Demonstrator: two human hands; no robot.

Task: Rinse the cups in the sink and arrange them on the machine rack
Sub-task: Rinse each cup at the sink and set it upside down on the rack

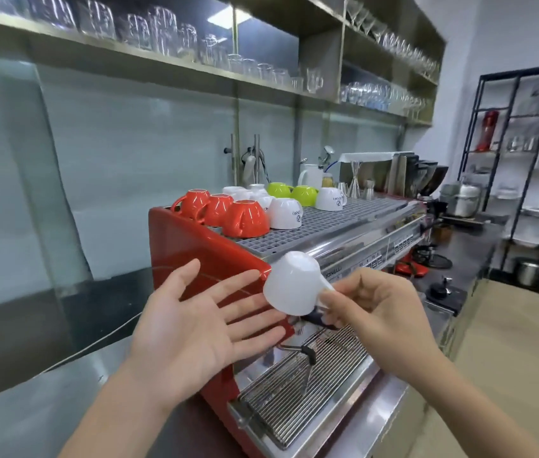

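My right hand pinches the handle of a white cup, held upside down and tilted in front of the red espresso machine. My left hand is open, palm up, with its fingertips just below and left of the cup. On the machine's grey grid rack several cups stand upside down: three red cups at the left, white cups in the middle, two green cups behind, and another white cup to the right.
The right half of the rack is bare grid. Below my hands are the machine's drip tray and steam wand. Metal jiggers and a white pitcher stand behind the rack. Glassware fills overhead shelves. A black shelving unit is at far right.
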